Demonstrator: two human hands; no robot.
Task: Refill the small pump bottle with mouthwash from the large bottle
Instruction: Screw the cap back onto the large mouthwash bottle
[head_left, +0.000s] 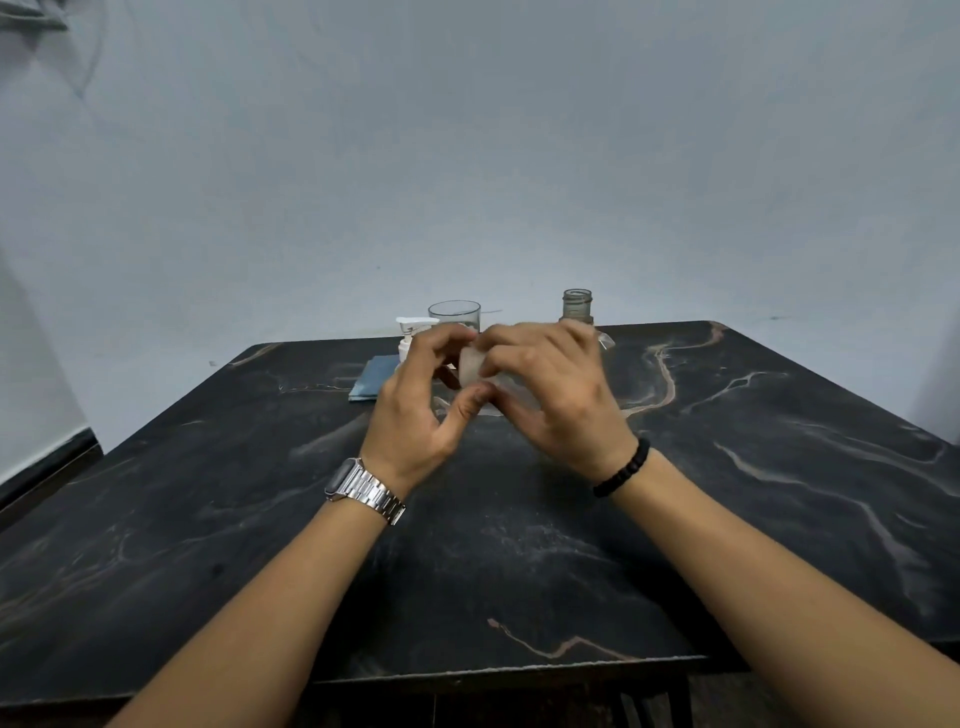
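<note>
I'm holding a small whitish translucent object (474, 366) between both hands above the dark marble table (519, 545) — left hand (421, 410) pinching it with thumb and fingers, right hand (561, 395) curled over it from the other side; too blurred to tell what it is. Behind my left hand a white pump head (413, 332) is showing beside a blue cloth (371, 379) and a clear glass (456, 313). The large bottle (577, 305) is standing uncapped behind my right hand, near the table's far edge.

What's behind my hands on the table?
Behind the left hand and right hand: a clear glass, white pump top, blue cloth, and open bottle neck. Their lower parts are covered.
</note>
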